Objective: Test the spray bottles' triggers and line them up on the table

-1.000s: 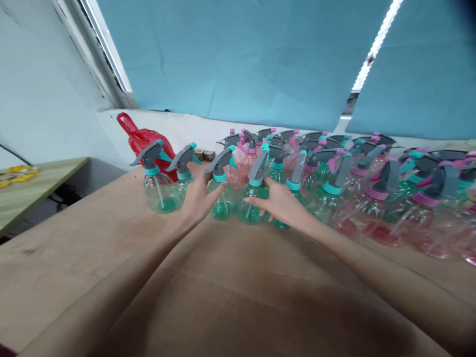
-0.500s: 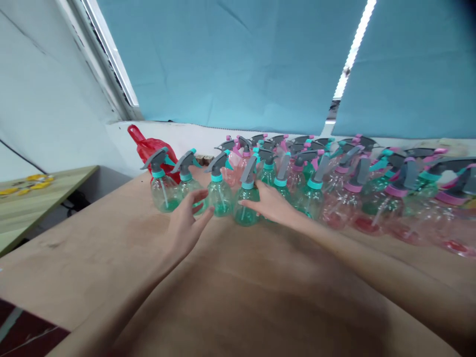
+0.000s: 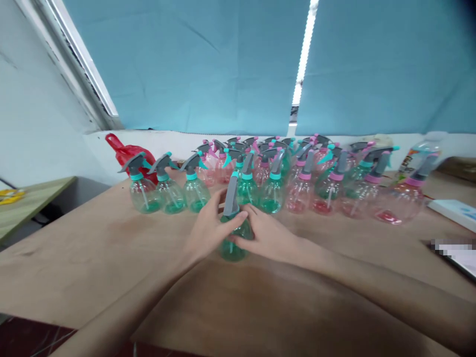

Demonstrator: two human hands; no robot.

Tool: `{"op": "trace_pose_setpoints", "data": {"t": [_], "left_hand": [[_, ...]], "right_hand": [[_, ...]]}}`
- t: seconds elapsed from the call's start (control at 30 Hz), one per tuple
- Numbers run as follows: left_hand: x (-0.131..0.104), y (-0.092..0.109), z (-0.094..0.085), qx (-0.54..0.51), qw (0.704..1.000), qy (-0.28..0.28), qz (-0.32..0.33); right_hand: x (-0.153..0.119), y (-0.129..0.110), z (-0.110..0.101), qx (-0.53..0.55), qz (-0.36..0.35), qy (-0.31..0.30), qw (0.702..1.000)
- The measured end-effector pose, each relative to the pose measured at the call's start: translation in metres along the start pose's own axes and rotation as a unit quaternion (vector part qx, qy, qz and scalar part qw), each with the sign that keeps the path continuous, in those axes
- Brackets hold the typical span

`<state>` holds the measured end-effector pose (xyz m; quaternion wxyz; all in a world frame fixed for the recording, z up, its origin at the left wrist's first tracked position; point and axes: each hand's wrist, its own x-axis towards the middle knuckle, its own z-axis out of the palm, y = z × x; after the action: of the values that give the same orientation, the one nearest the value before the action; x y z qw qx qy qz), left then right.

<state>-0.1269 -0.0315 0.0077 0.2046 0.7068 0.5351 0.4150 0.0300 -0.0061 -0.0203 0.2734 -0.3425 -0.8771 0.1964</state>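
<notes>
Between my two hands stands a green spray bottle [image 3: 234, 250] with a grey trigger head, upright and in front of the others. My left hand [image 3: 213, 223] wraps its left side near the neck, the thumb lying across the front. From the right, my right hand [image 3: 266, 233] grips the clear body, its thumb low on the front. Both hands partly cover the bottle. To the left, several green spray bottles [image 3: 170, 198] stand in a row. Right behind the held one are more green ones [image 3: 273, 194], then pink spray bottles [image 3: 298, 198].
A red plastic bag [image 3: 130, 153] lies at the back left of the wooden table [image 3: 111, 267]. On the right are a drink bottle [image 3: 420, 153], a white box [image 3: 455, 213] and a flat device [image 3: 461, 258]. A blue curtain [image 3: 204, 74] hangs behind. Another table [image 3: 37, 198] stands left.
The green spray bottle has come out of the row towards me. My left hand, apart from it before, now holds it together with my right. The view has turned right.
</notes>
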Motion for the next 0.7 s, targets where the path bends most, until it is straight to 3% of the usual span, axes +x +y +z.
{"op": "trace_pose_setpoints", "data": {"t": [0.2, 0.5, 0.7], "left_hand": [[-0.001, 0.023, 0.028, -0.051, 0.999, -0.005, 0.013], [-0.003, 0.041, 0.069, -0.103, 0.992, -0.022, 0.068], [0.004, 0.049, 0.088, -0.143, 0.987, -0.025, 0.071]], "right_hand": [[-0.038, 0.003, -0.019, -0.002, 0.001, -0.018, 1.000], [-0.077, 0.018, -0.038, -0.037, 0.005, 0.011, 0.999], [-0.100, 0.047, -0.042, -0.053, 0.034, 0.001, 0.998]]}}
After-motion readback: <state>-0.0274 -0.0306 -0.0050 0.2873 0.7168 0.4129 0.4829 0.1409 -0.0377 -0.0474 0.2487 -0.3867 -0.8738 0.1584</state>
